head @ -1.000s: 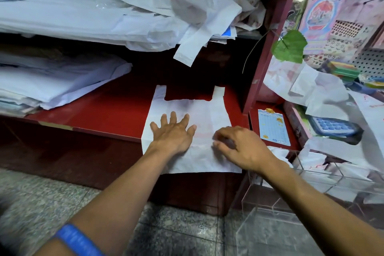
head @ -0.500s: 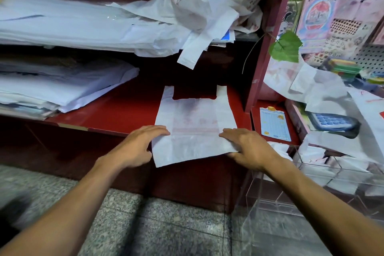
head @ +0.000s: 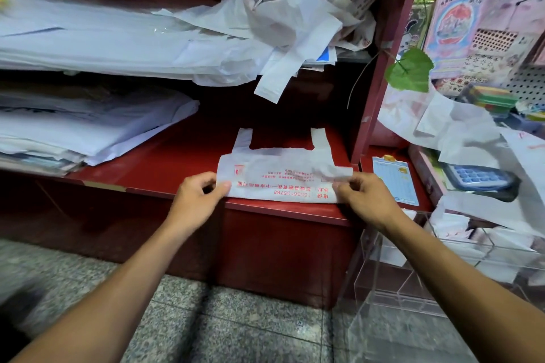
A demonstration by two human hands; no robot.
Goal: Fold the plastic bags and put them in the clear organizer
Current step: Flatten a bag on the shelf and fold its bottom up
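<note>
Since half a second ago you have lifted the near edge of the plastic bag and turned it over away from you — the red print now faces up, reversed, along the folded strip. Your hands, which lay flat at the bag's lower corners, now pinch them instead.

Your left hand grips the left end of the folded edge, thumb on top and fingers curled beneath. Your right hand does the same at the right end, its fingertips nipping the doubled plastic, which wrinkles there. Neither hand is released; both grasp the bag.

The bag lies on the red shelf, near its front edge, with its two handles pointing away from you toward the shelf's dark back. The fold runs side to side between your hands.

The clear organizer stands low at the right, beside the shelf unit and apart from the bag — white plastic shows behind its top wall, though I cannot tell which compartment holds it.

A heap of loose bags sits on the upper shelf, one handle hanging over its edge. A calculator lies to the right.
</note>
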